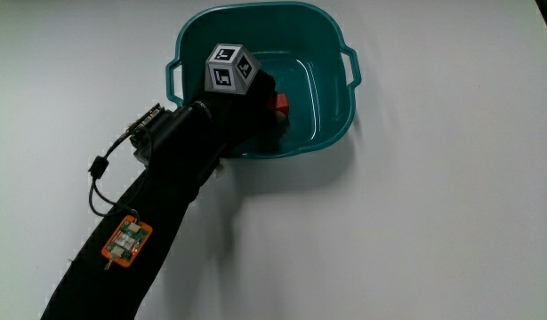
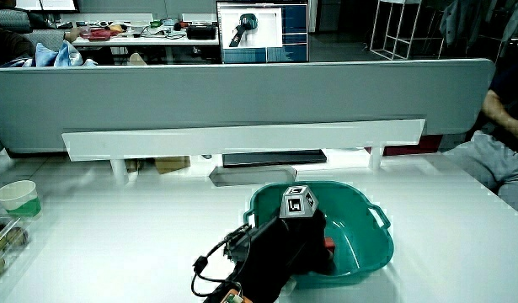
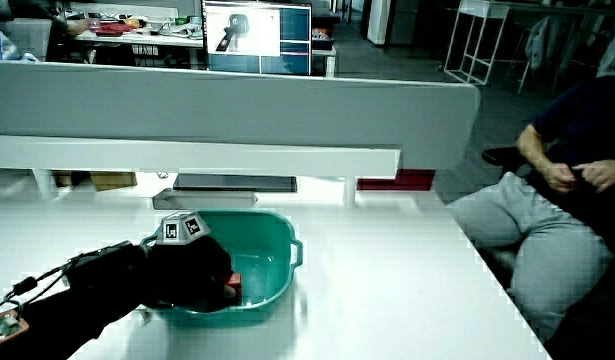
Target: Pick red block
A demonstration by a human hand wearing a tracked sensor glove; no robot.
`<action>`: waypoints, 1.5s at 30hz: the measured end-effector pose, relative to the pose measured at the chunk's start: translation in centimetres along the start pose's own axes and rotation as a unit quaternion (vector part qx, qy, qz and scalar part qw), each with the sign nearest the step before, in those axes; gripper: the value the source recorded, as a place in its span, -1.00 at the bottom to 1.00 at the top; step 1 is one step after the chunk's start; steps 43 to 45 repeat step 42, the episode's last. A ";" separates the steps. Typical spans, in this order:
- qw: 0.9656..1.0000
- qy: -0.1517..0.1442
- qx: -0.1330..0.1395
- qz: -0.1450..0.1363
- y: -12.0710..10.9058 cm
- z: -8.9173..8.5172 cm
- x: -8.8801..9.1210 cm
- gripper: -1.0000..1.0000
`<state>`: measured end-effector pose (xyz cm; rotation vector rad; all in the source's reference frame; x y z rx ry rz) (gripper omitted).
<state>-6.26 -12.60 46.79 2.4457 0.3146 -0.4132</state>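
Red block (image 1: 280, 106) lies inside the teal basin (image 1: 331, 53), low against the basin's wall on the side nearer the person, and only a small corner of it shows past the glove.

Largest thing in sight is the white table (image 1: 415, 231), which carries everything. On it stands the teal basin, a deep tub with a handle (image 1: 351, 68) at each end; its floor away from the block is bare and shiny. In both side views the basin sits between the person and the low grey partition (image 2: 242, 93).

Next in size is the black-sleeved forearm (image 1: 157, 213), crossing the basin's rim from the person's side, with a small orange tag (image 1: 125, 241) and a looped black cable (image 1: 100, 173) on the sleeve.

The hand (image 1: 251, 102) is down in the basin, touching the block and covering most of it; the patterned cube (image 1: 230, 68) on its back blocks the view from above. In a side view (image 3: 192, 270) the glove also hides the fingers, so whether they close on the block cannot be told.

A paper cup (image 2: 16, 199) stands on the table well apart from the basin.
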 end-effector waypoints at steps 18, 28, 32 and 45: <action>0.999 0.002 0.030 -0.024 -1.3 1.9 1.0 1.00; 0.997 0.012 0.049 -0.054 -3.5 3.6 2.5 1.00; 0.995 0.013 0.059 -0.074 -4.5 4.2 3.4 1.00; 0.986 0.026 0.078 -0.143 -8.4 5.5 7.0 1.00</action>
